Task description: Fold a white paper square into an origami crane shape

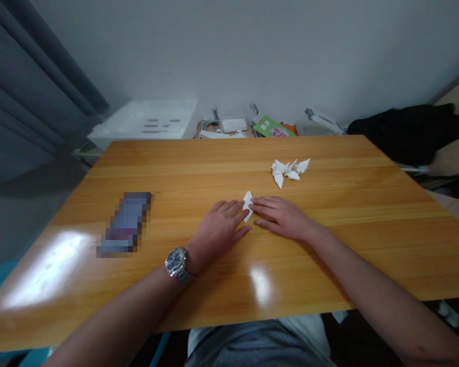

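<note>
A small folded piece of white paper (pixel 247 205) lies on the wooden table (pixel 329 244) between my two hands. My left hand (pixel 219 228), with a metal watch on its wrist, rests flat with fingers stretched toward the paper's left edge. My right hand (pixel 279 216) lies flat too, its fingertips pressing on the paper's right side. Part of the paper is hidden under the fingers. Farther back to the right sit finished white paper cranes (pixel 289 170), apart from both hands.
A blurred flat object (pixel 125 223) lies on the table's left side. Behind the table are a white tray (pixel 149 122), a green booklet (pixel 273 127) and small clutter on the floor by the wall. Dark cloth (pixel 401 130) lies at the right.
</note>
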Demonstrator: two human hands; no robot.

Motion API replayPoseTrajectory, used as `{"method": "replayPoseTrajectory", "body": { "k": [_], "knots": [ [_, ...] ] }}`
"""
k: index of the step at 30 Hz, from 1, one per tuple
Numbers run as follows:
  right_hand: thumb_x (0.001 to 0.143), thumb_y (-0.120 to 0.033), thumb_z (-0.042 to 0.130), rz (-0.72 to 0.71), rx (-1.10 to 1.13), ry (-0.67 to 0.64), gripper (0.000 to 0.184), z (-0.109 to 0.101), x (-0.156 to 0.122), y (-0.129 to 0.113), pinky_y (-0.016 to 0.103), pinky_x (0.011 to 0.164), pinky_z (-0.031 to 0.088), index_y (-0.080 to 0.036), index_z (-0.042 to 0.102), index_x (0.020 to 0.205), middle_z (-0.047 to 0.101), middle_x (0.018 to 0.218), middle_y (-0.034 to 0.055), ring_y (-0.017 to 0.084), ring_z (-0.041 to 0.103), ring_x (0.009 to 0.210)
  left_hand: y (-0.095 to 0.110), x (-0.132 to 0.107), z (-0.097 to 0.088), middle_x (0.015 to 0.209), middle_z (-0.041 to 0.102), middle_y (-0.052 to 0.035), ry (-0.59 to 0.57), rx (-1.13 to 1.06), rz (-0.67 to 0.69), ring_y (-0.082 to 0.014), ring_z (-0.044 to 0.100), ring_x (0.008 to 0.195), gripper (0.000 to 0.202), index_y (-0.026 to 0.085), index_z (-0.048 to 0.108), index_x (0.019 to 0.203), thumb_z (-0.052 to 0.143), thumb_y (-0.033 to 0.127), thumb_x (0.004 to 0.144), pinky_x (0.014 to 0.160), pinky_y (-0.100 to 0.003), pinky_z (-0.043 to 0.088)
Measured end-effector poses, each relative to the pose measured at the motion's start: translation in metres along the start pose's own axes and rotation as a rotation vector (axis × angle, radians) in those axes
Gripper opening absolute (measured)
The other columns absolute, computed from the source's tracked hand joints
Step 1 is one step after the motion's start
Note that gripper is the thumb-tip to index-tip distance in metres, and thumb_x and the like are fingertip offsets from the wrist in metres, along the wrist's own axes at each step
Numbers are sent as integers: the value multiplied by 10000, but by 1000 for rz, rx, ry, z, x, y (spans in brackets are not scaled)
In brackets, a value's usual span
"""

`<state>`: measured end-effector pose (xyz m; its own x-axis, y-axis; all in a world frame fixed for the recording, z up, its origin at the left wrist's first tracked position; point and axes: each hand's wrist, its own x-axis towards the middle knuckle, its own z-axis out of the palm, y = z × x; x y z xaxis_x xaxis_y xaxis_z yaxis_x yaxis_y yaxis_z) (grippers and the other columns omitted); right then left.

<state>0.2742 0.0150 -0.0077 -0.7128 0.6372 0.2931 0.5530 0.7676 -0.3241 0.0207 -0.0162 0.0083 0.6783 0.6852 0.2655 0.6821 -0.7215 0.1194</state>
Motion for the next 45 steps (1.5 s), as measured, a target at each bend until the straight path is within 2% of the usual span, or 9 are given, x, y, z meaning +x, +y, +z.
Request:
{"method": "replayPoseTrajectory", "body": {
  "k": [6,16,20,27,37,45],
  "knots": [
    [1031,-344,569,-67,30,39,361,-3,2,-4,490,1075,527,-192,673,1342,728,1295,133,279,683,1200,-2,0,1,1351,653,-135,44,5,-87,-288,628,1199,409,163,609,1329,589,417,1008,1045,-449,487],
    [1037,-327,558,-70,83,66,312,0,4,-9,455,988,564,-217,708,1287,771,1183,110,257,719,1085,-17,7,10,1145,716,-95,55,-77,-126,-237,681,1046,207,179,668,1126,553,325,1036,937,-390,532],
    [1041,-302,549,-30,45,79,300,2,6,-9,451,985,559,-220,702,1285,751,1224,102,254,695,1116,-20,9,11,1101,736,-86,33,-145,-122,-227,686,1031,198,178,662,1134,518,286,1052,943,-377,530],
    [1034,-301,556,-30,-22,41,307,8,5,-6,494,1052,537,-195,705,1281,696,1342,133,287,655,1225,-20,8,12,1141,742,-94,39,-143,-107,-224,696,1024,197,174,691,1131,539,262,1041,943,-371,535],
    [1021,-269,569,-3,-15,8,319,6,4,-9,505,1054,543,-180,706,1295,688,1351,148,298,652,1227,-15,10,2,1062,762,-85,-25,-75,-122,-227,691,963,223,168,725,1103,534,269,1048,882,-359,523],
    [1017,-260,579,6,-20,-2,319,6,4,-11,501,1056,538,-194,702,1304,690,1341,139,295,649,1222,-12,10,-3,1098,764,-76,-39,-67,-140,-228,693,968,211,183,706,1152,558,280,1038,883,-351,518]
  ]
}}
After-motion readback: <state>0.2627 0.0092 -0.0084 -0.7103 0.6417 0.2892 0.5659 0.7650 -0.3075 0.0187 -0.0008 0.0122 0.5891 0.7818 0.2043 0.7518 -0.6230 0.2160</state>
